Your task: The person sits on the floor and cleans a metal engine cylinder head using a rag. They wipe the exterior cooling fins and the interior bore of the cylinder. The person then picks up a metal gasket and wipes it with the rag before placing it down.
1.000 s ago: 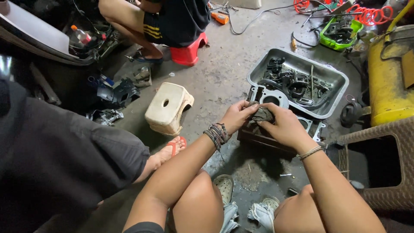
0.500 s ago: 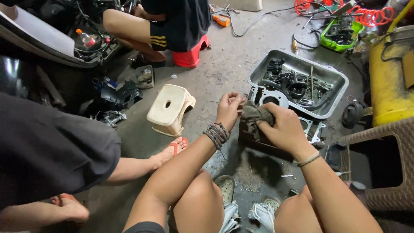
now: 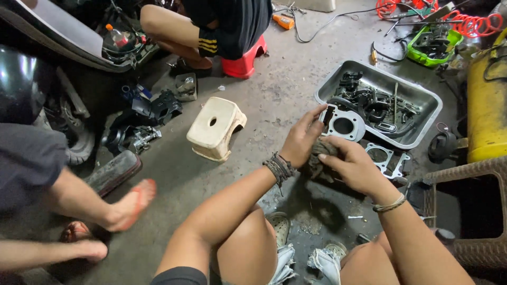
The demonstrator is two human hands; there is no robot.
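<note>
left hand [image 3: 300, 141] + right hand [image 3: 355, 168]: both grip dirty engine part [image 3: 318, 158]; above concrete floor [image 3: 274, 100]; metal tray [image 3: 428, 108] just beyond

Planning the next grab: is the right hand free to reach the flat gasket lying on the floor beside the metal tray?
Probably not yet. The right hand is wrapped around a dark grimy part shared with the left hand. The gasket lies uncovered just beyond it.

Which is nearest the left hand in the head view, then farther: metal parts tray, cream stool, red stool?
From the left hand:
1. Metal parts tray, to its right.
2. Cream stool, to its left, only slightly farther.
3. Red stool, up-left, beside a seated person.
</note>
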